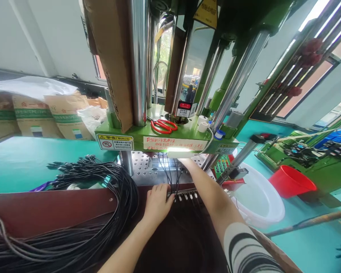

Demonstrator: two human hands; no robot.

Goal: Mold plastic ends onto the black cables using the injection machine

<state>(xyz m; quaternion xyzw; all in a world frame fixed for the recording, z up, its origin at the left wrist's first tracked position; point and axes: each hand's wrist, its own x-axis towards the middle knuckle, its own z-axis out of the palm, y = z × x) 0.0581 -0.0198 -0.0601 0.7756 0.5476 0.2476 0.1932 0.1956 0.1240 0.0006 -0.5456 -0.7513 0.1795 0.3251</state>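
My left hand [157, 201] rests on the dark bench edge in front of the green press. Its fingers are curled, pinching thin black cables [170, 176] beside a row of small metal connectors [186, 196]. My right arm reaches forward under the green platen [147, 136]. My right hand [184, 161] is mostly hidden there beneath a bright lamp, its fingers out of sight. The cables run up from the connectors onto the perforated metal plate [143, 167].
A big coil of black cables [102, 197] lies on the left. Red scissors [163, 126] sit on the green platen between chrome columns. At right are a white basin [261, 201] and a red bucket [291, 182]. Paper sacks [34, 115] are stacked at far left.
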